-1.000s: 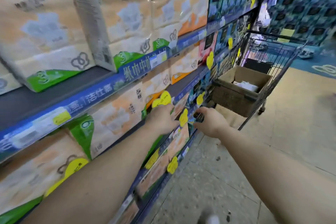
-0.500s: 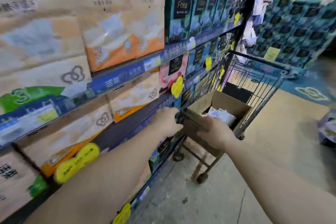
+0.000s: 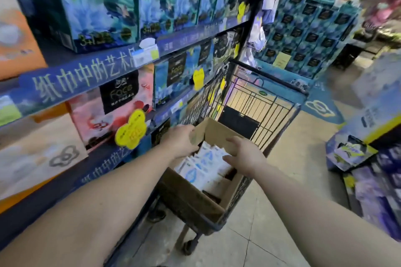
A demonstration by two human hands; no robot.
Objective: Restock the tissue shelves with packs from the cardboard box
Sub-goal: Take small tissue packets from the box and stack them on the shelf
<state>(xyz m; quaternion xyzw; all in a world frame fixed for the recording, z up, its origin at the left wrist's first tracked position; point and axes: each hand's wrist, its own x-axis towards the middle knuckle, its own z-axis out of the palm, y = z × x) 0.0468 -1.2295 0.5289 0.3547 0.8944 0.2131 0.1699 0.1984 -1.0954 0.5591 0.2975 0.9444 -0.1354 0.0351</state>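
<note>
Cardboard box (image 3: 201, 199) in cart (image 3: 271, 102) beside shelves (image 3: 82, 76) | white packs (image 3: 206, 165) inside box | left hand (image 3: 181, 142) reaching in, grip hidden | right hand (image 3: 244, 155) released above packs | risk: hasty two-handed grab spills loose packs, nudges cart away

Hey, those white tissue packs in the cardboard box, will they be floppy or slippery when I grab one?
The white packs look soft-wrapped and slightly glossy, so probably squashy and a bit slick. They stand packed on edge in the cardboard box, so neighbours may lift or topple. Likely light: the left hand and right hand could each manage one.
</note>
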